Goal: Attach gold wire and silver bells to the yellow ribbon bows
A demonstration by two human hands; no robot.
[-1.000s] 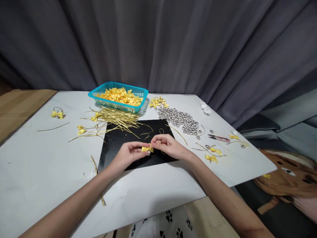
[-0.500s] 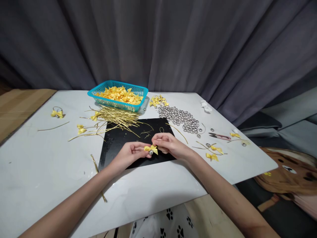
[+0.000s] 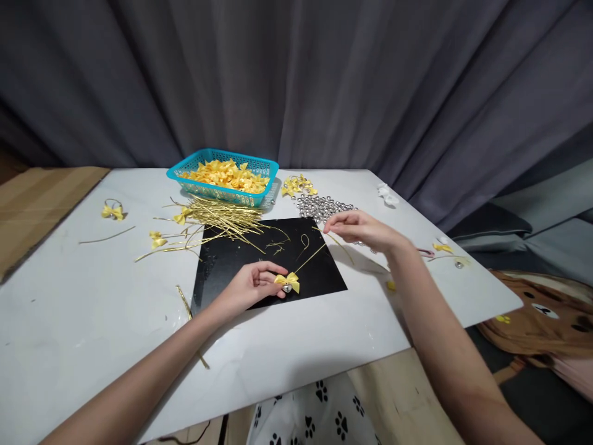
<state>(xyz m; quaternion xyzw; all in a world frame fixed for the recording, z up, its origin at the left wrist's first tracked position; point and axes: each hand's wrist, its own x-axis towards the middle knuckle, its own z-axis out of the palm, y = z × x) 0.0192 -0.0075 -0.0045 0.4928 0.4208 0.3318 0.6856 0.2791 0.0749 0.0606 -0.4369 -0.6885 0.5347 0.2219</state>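
Over the black mat, my left hand (image 3: 259,281) pinches a yellow ribbon bow (image 3: 291,281) with a silver bell (image 3: 287,288) at its middle. A gold cord (image 3: 309,259) runs from the bow up and right toward my right hand (image 3: 359,228). The fingertips of that hand are pressed together at the cord's upper end, and they hover by the mat's right edge. Behind my right hand lies a heap of silver bells (image 3: 319,207), partly hidden by it. Gold cords (image 3: 227,217) lie in a pile beyond my left hand.
A blue basket (image 3: 171,174) of yellow bows stands at the back. The black mat (image 3: 324,281) carries a looped cord and short scraps. Bows with bells (image 3: 296,184) lie behind the heap. My right forearm mostly hides the snips (image 3: 425,252). A cardboard sheet (image 3: 46,210) is far left.
My right hand has moved from the bow up and to the right, and the gold cord now stretches out from the bow. My left hand still holds the bow, slightly further right.
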